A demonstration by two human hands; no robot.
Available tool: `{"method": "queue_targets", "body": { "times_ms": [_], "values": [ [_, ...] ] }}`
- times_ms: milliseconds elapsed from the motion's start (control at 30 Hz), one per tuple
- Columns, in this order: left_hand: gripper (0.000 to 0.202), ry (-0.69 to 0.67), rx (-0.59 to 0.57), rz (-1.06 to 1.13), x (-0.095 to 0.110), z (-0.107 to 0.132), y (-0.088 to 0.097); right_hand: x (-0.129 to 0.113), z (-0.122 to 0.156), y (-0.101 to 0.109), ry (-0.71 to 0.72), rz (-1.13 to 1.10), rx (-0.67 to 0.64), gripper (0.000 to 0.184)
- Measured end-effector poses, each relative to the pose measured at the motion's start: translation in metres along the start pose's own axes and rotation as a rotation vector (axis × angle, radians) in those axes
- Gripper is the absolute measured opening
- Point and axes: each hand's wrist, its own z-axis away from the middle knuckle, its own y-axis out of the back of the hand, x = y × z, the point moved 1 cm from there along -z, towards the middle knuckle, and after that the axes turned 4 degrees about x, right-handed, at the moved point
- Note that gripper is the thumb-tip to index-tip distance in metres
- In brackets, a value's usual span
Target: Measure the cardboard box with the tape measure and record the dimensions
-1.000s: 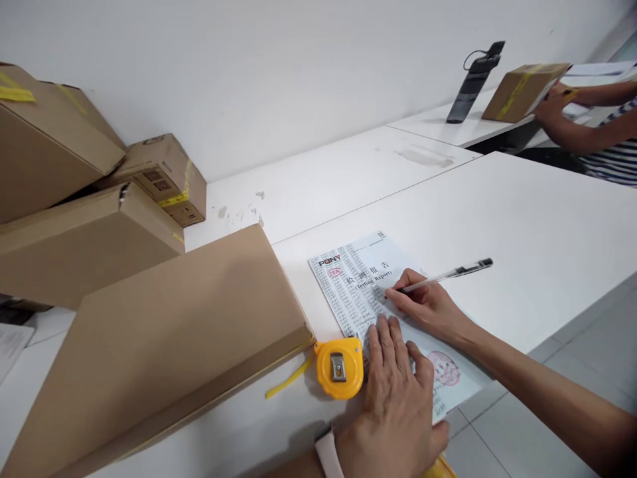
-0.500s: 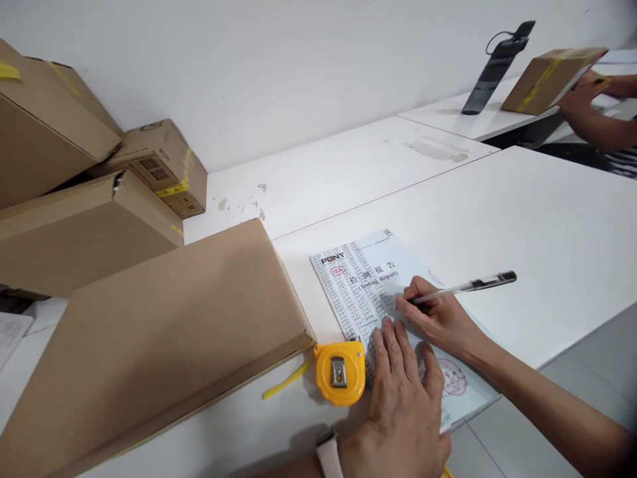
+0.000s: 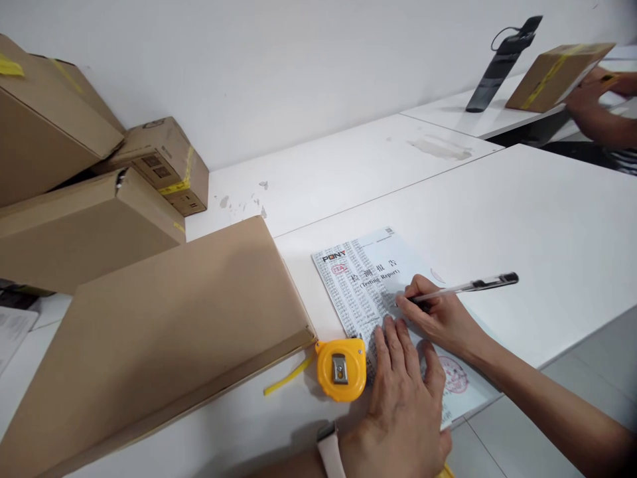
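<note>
A printed sheet headed "Testing Report" (image 3: pixel 371 275) lies on the white table (image 3: pixel 522 219), covered with handwritten figures. My right hand (image 3: pixel 440 317) pinches a clear pen with a black cap (image 3: pixel 472 286), its tip on the sheet. Fingers flat and together, my left hand (image 3: pixel 401 398) presses down the sheet's lower part, right beside a yellow tape measure (image 3: pixel 341 369). A short length of yellow tape (image 3: pixel 287 378) sticks out to the left of its case.
A large flat cardboard box (image 3: pixel 159 332) lies left of the sheet, and more boxes (image 3: pixel 89 199) are stacked behind it. At the far right another person's hands (image 3: pixel 590 99) hold a small cardboard box (image 3: pixel 555 76) next to a black device (image 3: pixel 500 63).
My right hand and pen have shifted slightly down and right along the sheet. The view has tilted a little; my left hand stays flat on the paper.
</note>
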Motion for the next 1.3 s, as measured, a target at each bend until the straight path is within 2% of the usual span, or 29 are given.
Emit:
{"method": "queue_targets", "body": {
  "times_ms": [367, 633, 1300],
  "values": [
    [0.090, -0.022, -0.025, -0.009, -0.0006, 0.0000, 0.0013, 0.0005, -0.0001, 0.0019, 0.013, 0.001, -0.023, 0.029],
    [0.086, -0.018, -0.021, -0.006, -0.0013, 0.0004, 0.0012, -0.0005, -0.0020, 0.0036, 0.043, 0.063, 0.034, 0.028],
    [0.083, -0.025, -0.018, 0.003, -0.0019, -0.0004, 0.0010, -0.0018, -0.0024, 0.0051, 0.025, 0.087, 0.049, 0.028]
  ]
}}
